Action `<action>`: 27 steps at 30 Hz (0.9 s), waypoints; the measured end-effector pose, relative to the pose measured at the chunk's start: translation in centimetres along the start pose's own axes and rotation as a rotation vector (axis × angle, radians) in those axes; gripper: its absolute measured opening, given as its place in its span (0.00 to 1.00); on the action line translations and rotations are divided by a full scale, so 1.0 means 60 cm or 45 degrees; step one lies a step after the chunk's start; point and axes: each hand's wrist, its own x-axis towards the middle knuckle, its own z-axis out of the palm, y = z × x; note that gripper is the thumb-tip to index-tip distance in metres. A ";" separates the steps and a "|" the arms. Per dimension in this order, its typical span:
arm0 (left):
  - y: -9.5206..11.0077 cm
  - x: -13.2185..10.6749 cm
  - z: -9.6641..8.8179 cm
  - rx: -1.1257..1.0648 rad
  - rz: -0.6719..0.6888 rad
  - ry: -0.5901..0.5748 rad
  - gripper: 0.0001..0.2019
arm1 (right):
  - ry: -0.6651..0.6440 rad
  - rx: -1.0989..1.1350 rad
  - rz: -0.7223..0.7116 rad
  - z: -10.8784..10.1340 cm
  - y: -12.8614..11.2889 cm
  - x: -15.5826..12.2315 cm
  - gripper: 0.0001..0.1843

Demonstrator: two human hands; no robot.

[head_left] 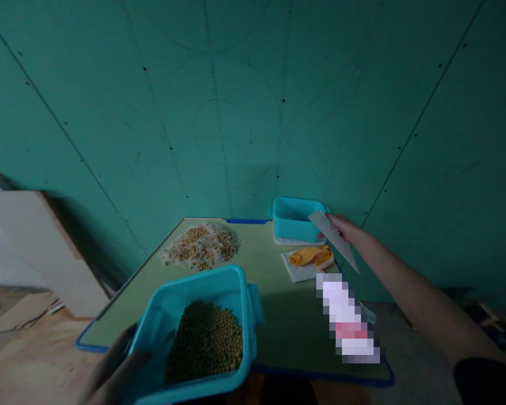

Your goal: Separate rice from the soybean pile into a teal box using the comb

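Note:
My left hand [116, 365], partly blurred, grips the near left side of a turquoise plastic tub [253, 323], held tilted above the table's front edge. Dark green beans [194, 343] fill the tub's left part and pale yellow beans [228, 340] its right part, the two meeting in the middle. At the far right, my right hand [340, 225] is closed on the upper end of a thin, flat white panel [339, 243], which slants downward. Just behind that panel stands a second turquoise tub [297, 229] on a white base; its lower inside is hidden.
A pile of pale grains mixed with beans [202, 246] lies at the table's back left. Orange cloth [312, 257] rests on a folded white cloth [297, 273]. A pixelated item [349, 320] is at the right edge. Behind the table [274, 315] rises a green wall [244, 112].

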 end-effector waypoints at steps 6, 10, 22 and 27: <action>0.020 0.005 0.008 -0.020 -0.048 -0.026 0.25 | 0.325 -0.258 0.009 -0.015 0.001 -0.008 0.31; 0.017 0.018 0.003 0.014 -0.016 -0.073 0.26 | 0.451 -0.265 -0.087 -0.038 0.011 -0.064 0.32; 0.057 0.046 -0.015 0.064 0.079 -0.267 0.35 | 0.657 -1.099 -0.537 0.148 -0.011 -0.200 0.31; 0.037 0.012 -0.012 -0.007 0.069 -0.143 0.30 | 0.750 -1.369 -0.520 0.222 0.000 -0.225 0.31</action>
